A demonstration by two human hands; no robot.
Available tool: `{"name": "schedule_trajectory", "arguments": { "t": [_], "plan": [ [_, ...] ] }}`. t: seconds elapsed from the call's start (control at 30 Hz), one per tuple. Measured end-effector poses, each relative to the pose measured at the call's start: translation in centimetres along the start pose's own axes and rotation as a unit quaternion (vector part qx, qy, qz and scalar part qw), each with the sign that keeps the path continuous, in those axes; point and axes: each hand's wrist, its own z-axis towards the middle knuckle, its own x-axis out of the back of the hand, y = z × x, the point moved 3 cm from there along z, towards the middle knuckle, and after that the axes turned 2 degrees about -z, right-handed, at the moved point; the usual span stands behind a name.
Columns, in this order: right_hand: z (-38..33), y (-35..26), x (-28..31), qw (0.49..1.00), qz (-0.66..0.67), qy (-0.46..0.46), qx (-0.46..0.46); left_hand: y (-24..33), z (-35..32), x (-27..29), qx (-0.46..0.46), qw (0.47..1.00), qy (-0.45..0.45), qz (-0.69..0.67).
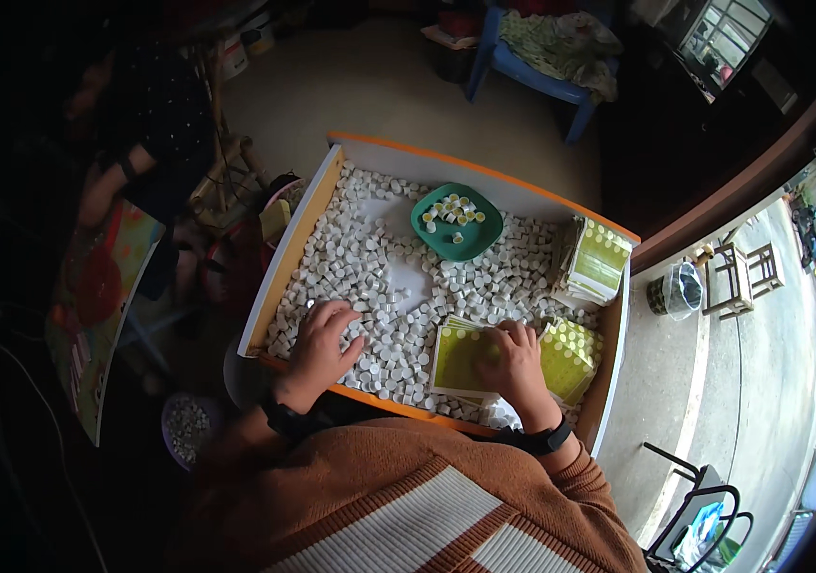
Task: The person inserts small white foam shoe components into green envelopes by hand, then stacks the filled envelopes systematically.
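Just inside the tray edges, left grip gapes; right grip touches card, hold unclear.

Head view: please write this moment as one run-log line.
left hand: at white pieces, thumb apart from fingers | right hand: on yellow-green cards | green dish: among white pieces

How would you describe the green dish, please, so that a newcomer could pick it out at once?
Find the large orange-edged box strewn with small white pieces. Toward its far wall, right of the middle, sits a shallow, rounded dish. Unlike the yellow-green card stack to its right, it is deep green and holds a few pieces showing yellowish faces.
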Motion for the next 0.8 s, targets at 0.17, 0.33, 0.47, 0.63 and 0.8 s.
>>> {"name": "schedule_trajectory", "arguments": {
  "t": [0.17,0.33,0.47,0.63,0.8],
  "plan": [
    [0.8,-0.5,-0.1,0.999,0.018,-0.028,0.013,0.5,0.8,0.5,0.002,0.999,0.023,-0.026],
    [1.1,-0.3,-0.3,1.000,0.000,-0.027,0.002,3.1,4.8,-2.7,-0.075,0.994,-0.021,-0.083],
    [1.4,-0.3,-0.6,1.000,0.023,-0.012,-0.012,5.5,7.2,-7.0,-0.154,0.976,-0.083,-0.130],
    [1.6,0.0,-0.6,0.985,0.166,0.010,-0.053,6.3,7.6,-10.6,-0.182,0.959,-0.134,-0.172],
    [1.4,-0.1,-0.3,0.972,0.224,0.020,-0.072,5.8,6.7,-11.4,-0.123,0.949,-0.156,-0.246]
  ]
}}
